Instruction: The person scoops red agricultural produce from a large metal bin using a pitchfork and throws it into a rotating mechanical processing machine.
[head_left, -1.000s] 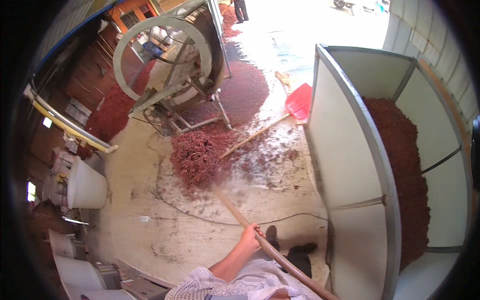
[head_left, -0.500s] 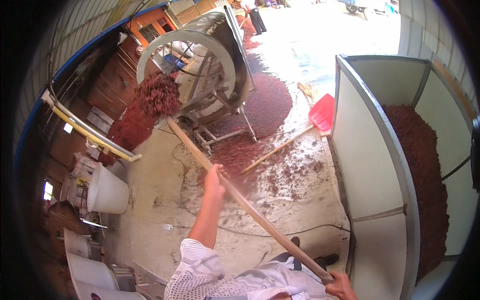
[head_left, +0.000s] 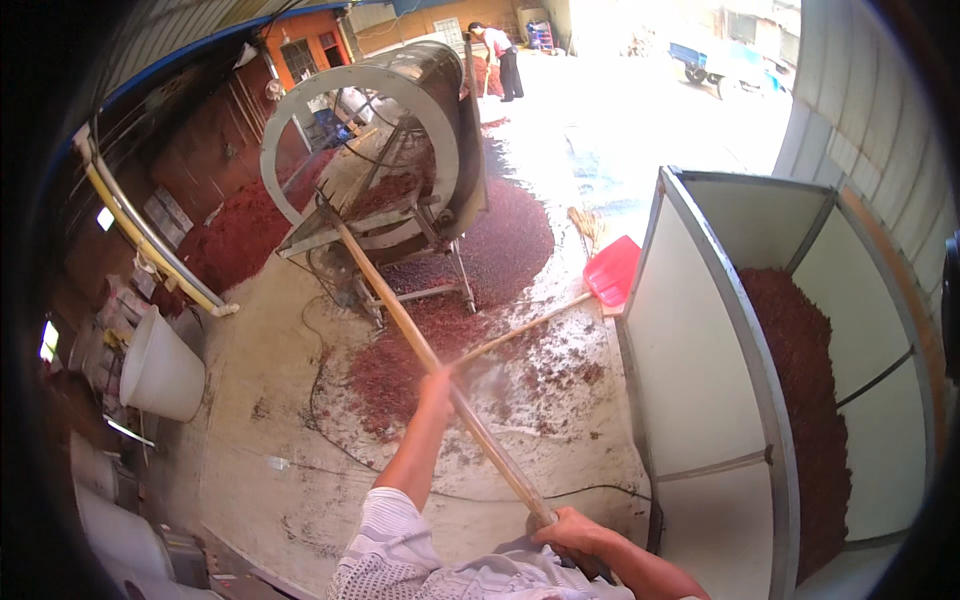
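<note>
With my left hand (head_left: 437, 392) I grip the middle of a long wooden handle (head_left: 395, 305), fingers wrapped round it. My right hand (head_left: 570, 530) closes on its near end, by my body. The handle slants away to the far left, and its head lies at the mouth of a large metal drum (head_left: 425, 65) on a wheeled frame. No clump of material shows on that head; its exact shape is hard to make out. Dark red, crumbly material (head_left: 395, 385) is spread on the floor beneath and in front of the drum.
At right, a tall pale-panelled bin (head_left: 695, 270) holds red-brown material (head_left: 790, 350). A red shovel (head_left: 613, 270) lies beside it, near a broom (head_left: 588, 228). White tubs (head_left: 165, 370) line the left. Cables cross the floor. Another person (head_left: 497, 50) stands far off.
The clump of red material at the tool's far end is gone from it. My right hand has moved left and up, closer to my left hand. The view has shifted.
</note>
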